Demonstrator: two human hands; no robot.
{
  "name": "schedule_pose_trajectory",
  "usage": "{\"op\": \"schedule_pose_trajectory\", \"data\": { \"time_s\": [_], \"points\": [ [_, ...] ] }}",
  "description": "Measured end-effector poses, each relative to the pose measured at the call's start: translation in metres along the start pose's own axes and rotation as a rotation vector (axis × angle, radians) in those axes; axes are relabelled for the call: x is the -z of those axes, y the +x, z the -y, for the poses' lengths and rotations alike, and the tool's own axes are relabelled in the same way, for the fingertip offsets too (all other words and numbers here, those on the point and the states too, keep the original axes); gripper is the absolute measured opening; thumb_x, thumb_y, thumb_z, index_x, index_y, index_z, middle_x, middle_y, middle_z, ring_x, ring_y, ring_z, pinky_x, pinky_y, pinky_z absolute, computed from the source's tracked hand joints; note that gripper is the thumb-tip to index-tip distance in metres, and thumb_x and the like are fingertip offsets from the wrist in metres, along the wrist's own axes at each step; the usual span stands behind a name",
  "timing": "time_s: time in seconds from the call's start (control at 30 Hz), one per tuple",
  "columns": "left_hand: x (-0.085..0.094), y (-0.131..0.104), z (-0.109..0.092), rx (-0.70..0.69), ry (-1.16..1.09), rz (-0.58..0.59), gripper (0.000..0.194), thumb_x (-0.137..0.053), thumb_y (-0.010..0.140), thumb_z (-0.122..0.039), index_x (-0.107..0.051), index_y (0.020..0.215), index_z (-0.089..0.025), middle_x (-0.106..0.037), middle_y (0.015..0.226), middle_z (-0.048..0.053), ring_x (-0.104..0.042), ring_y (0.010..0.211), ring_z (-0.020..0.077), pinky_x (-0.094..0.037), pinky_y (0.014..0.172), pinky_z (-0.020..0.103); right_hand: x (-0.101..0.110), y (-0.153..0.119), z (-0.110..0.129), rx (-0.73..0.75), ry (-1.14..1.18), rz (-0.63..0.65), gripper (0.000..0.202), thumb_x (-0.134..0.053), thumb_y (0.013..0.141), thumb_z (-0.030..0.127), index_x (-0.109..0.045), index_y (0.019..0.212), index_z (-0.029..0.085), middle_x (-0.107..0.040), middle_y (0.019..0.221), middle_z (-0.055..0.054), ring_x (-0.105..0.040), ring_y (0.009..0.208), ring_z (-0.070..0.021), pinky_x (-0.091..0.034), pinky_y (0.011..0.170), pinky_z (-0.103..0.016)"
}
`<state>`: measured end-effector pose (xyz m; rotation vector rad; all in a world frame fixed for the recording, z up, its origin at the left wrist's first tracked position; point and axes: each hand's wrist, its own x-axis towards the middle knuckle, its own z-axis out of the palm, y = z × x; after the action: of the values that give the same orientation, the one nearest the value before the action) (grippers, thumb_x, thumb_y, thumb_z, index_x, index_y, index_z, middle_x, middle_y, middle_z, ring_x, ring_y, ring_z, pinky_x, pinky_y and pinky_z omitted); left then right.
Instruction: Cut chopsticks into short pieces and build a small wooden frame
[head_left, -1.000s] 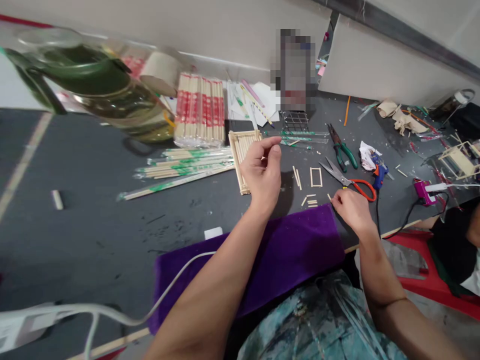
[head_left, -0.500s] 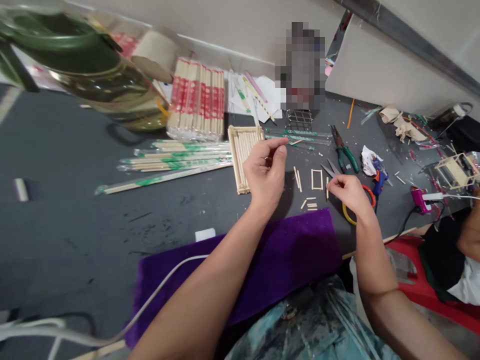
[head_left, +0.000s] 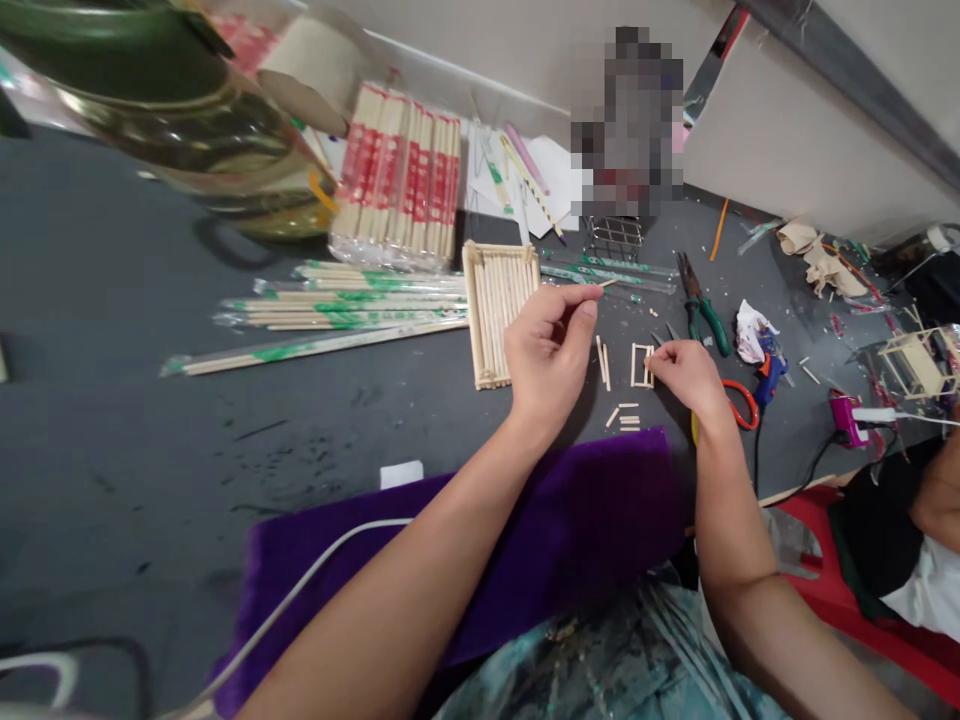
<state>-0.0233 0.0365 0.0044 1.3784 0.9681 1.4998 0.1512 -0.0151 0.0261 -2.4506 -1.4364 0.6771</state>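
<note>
My left hand [head_left: 553, 355] hovers in front of the stick tray, closed in a pinch on a short thin wooden stick [head_left: 609, 283]. Pinched in my right hand [head_left: 686, 375] is another short stick, at the right side of a small rectangular stick frame [head_left: 635, 366] lying on the table; whether it touches the frame I cannot tell. Two longer stick pieces [head_left: 603, 364] lie left of the frame, and several short cut pieces [head_left: 628, 418] lie below it. The tray [head_left: 491, 310], built of chopsticks, is partly covered by my left hand. Scissors [head_left: 741, 404] are partly hidden under my right hand.
Pliers [head_left: 701, 305], a blue glue gun [head_left: 770, 375] and crumpled tissue [head_left: 750, 332] lie to the right. Wrapped chopsticks [head_left: 352, 310] and a red-banded pack [head_left: 397, 175] lie left. A purple cloth [head_left: 585, 510] covers the front edge. Another person's arm [head_left: 937, 480] shows far right.
My right hand has moved left with its stick, up to the small frame's right side. My left hand keeps its pinch. The whole view has shifted slightly.
</note>
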Motion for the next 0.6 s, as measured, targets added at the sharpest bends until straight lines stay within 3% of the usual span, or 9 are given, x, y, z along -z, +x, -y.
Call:
{"op": "schedule_pose_trajectory", "data": {
  "time_s": [0.6],
  "points": [
    [-0.0003, -0.0017, -0.0017, 0.016, 0.011, 0.012, 0.015, -0.063, 0.095, -0.031, -0.076, 0.099, -0.024, -0.067, 0.082, 0.002, -0.054, 0.064, 0.0125, -0.043, 0.057, 0.027, 0.0049, -0.0008, -0.0009, 0.047, 0.021, 0.005, 0.018, -0.061, 0.077, 0.029, -0.063, 0.061, 0.02, -0.056, 0.057, 0.004, -0.049, 0.059, -0.0138, -0.029, 0.059, -0.027]
  ]
}}
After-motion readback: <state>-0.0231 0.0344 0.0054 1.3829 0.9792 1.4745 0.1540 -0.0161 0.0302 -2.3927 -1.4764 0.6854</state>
